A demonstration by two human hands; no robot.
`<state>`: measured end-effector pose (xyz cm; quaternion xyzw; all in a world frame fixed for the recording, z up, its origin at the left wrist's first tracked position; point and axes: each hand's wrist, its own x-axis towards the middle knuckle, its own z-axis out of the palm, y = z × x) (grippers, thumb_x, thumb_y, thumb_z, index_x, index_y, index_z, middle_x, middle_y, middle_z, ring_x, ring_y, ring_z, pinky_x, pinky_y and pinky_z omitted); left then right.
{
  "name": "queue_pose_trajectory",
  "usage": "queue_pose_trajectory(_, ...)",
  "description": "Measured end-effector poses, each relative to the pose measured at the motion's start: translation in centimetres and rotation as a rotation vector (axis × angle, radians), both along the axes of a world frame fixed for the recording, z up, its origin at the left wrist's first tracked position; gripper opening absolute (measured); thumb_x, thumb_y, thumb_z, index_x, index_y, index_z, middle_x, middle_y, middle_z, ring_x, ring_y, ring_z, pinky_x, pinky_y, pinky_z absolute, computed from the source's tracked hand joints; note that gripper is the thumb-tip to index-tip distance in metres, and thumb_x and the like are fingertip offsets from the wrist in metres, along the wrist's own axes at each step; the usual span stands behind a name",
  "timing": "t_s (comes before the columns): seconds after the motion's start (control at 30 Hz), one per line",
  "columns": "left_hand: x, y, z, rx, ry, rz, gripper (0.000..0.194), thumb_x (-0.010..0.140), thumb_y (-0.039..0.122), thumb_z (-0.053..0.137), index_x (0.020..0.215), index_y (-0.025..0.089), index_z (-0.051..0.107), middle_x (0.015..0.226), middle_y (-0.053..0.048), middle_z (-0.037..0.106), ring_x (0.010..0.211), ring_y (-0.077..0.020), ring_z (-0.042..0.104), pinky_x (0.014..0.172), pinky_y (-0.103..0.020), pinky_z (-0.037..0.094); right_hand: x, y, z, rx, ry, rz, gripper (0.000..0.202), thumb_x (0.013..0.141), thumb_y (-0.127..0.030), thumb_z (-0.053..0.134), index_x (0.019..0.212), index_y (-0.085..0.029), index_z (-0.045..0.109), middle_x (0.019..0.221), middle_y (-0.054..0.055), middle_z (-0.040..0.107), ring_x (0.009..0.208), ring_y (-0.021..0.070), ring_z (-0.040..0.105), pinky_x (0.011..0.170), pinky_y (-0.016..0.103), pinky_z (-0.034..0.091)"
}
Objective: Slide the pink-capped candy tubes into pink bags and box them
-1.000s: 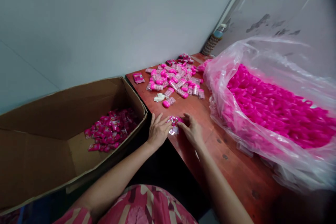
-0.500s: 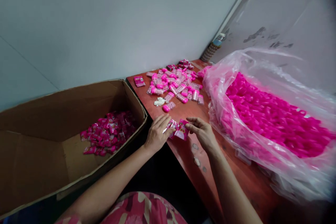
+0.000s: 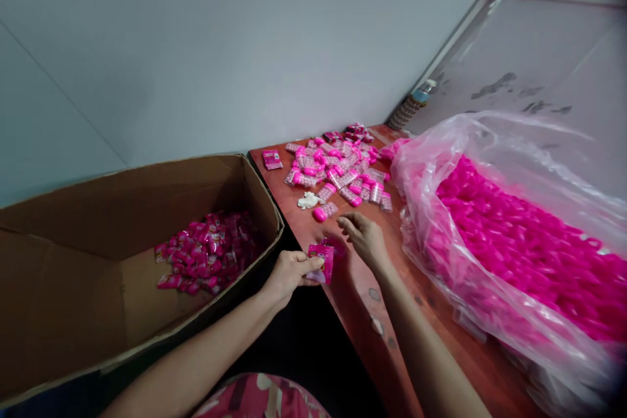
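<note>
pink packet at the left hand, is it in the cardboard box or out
Out: the left hand pinches the packet by the edge of the table, clear of the cardboard box.

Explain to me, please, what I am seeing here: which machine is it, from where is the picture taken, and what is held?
There is no machine: these are a person's bare hands, seen from a camera worn on their head, looking forward and down. The left hand grips a pink packet between thumb and fingers. The right hand holds nothing visible. On the red table lie small clear containers with pink caps and a white scrap. At the right, a clear plastic bag contains pink pieces; at the left, a cardboard box contains more packets.
</note>
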<state>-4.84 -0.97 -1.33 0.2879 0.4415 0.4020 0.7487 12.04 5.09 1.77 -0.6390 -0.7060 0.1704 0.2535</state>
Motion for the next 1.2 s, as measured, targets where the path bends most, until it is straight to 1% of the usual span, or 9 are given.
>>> queue_pose_trajectory(0.07, -0.6, -0.1, 0.1, -0.063, -0.039, 0.035, 0.027, 0.061, 0.033, 0.072, 0.064, 0.007, 0.064, 0.060, -0.007, 0.063, 0.053, -0.0129, 0.059, 0.056, -0.026, 0.050, -0.2, 1.8, -0.2, 0.069, -0.192, 0.032, 0.027, 0.086, -0.029, 0.038, 0.097, -0.016, 0.058, 0.089, 0.010, 0.065, 0.080, 0.0209, 0.060, 0.067, 0.030, 0.044)
queue_pose_trajectory(0.2, -1.5, 0.0, 0.4, -0.193, -0.177, 0.130, 0.022, 0.060, 0.024, 0.073, 0.071, 0.007, 0.064, 0.065, -0.008, 0.065, 0.053, -0.0125, 0.060, 0.051, -0.022, 0.051, -1.0, 4.4, -0.8, 0.069, -0.336, 0.235, 0.032, 0.080, -0.014, 0.044, 0.109, -0.021, 0.056, 0.115, 0.008, 0.057, 0.106, 0.0226, 0.047, 0.086, 0.032, 0.034)
queue_pose_trajectory(0.37, -1.8, 0.7, 1.0, -0.318, -0.405, 0.353, 0.009, 0.067, 0.016, 0.068, 0.069, 0.011, 0.060, 0.065, -0.004, 0.065, 0.056, -0.0129, 0.061, 0.055, -0.026, 0.054, -0.7, 4.6, -1.4, 0.047, -0.448, 0.280, 0.027, 0.083, -0.017, 0.042, 0.106, -0.017, 0.056, 0.105, 0.012, 0.060, 0.102, 0.0237, 0.048, 0.086, 0.034, 0.031)
queue_pose_trajectory(0.5, -1.6, 1.2, 1.3, -0.391, -0.496, 0.495, 0.008, 0.070, 0.016, 0.066, 0.074, 0.013, 0.060, 0.069, -0.004, 0.065, 0.064, -0.0149, 0.064, 0.064, -0.029, 0.054, -0.3, 1.4, -1.2, 0.036, -0.435, 0.154, 0.026, 0.087, -0.029, 0.035, 0.089, -0.014, 0.056, 0.085, 0.013, 0.063, 0.083, 0.0233, 0.056, 0.072, 0.032, 0.038)
queue_pose_trajectory(0.57, -1.5, 1.4, 1.3, -0.401, -0.506, 0.530, 0.008, 0.070, 0.017, 0.065, 0.075, 0.013, 0.059, 0.069, -0.004, 0.065, 0.065, -0.0150, 0.064, 0.065, -0.029, 0.053, -0.8, -1.5, -0.9, 0.001, -0.311, 0.071, 0.034, 0.090, -0.036, 0.026, 0.084, -0.017, 0.053, 0.070, 0.007, 0.062, 0.066, 0.0197, 0.058, 0.059, 0.027, 0.041)
queue_pose_trajectory(0.67, -1.2, 1.5, 1.2, -0.383, -0.505, 0.567, 0.010, 0.069, 0.017, 0.066, 0.075, 0.014, 0.059, 0.070, -0.003, 0.065, 0.063, -0.0137, 0.063, 0.063, -0.028, 0.053, -2.4, -6.4, -0.5, -0.202, 0.333, 0.017, 0.033, 0.085, -0.047, 0.034, 0.077, -0.019, 0.049, 0.062, 0.001, 0.058, 0.055, 0.0162, 0.056, 0.048, 0.024, 0.041)
queue_pose_trajectory(0.77, -0.6, 1.4, 1.2, -0.374, -0.513, 0.553, 0.010, 0.069, 0.018, 0.066, 0.074, 0.013, 0.059, 0.068, -0.004, 0.064, 0.059, -0.0136, 0.062, 0.058, -0.025, 0.053, -4.3, -9.9, -0.5, -0.365, 0.637, -0.011, 0.031, 0.082, -0.049, 0.041, 0.082, -0.019, 0.049, 0.066, 0.000, 0.057, 0.051, 0.0136, 0.056, 0.043, 0.022, 0.042)
queue_pose_trajectory(0.9, 0.4, 1.0, 1.2, -0.397, -0.550, 0.500, 0.010, 0.071, 0.019, 0.064, 0.074, 0.012, 0.058, 0.068, -0.005, 0.064, 0.057, -0.0139, 0.062, 0.052, -0.023, 0.051, -5.6, -11.0, -1.1, -0.326, 0.733, -0.068, 0.029, 0.082, -0.047, 0.043, 0.082, -0.018, 0.049, 0.066, -0.001, 0.055, 0.051, 0.0121, 0.055, 0.042, 0.021, 0.043)
queue_pose_trajectory(1.2, 1.2, 0.6, 1.0, -0.425, -0.542, 0.453, 0.013, 0.072, 0.023, 0.063, 0.072, 0.011, 0.057, 0.063, -0.004, 0.063, 0.051, -0.0121, 0.059, 0.049, -0.022, 0.050, -5.3, -10.8, -1.8, -0.290, 0.789, -0.071, 0.027, 0.082, -0.045, 0.045, 0.080, -0.019, 0.050, 0.060, -0.001, 0.054, 0.048, 0.0127, 0.055, 0.041, 0.022, 0.044)
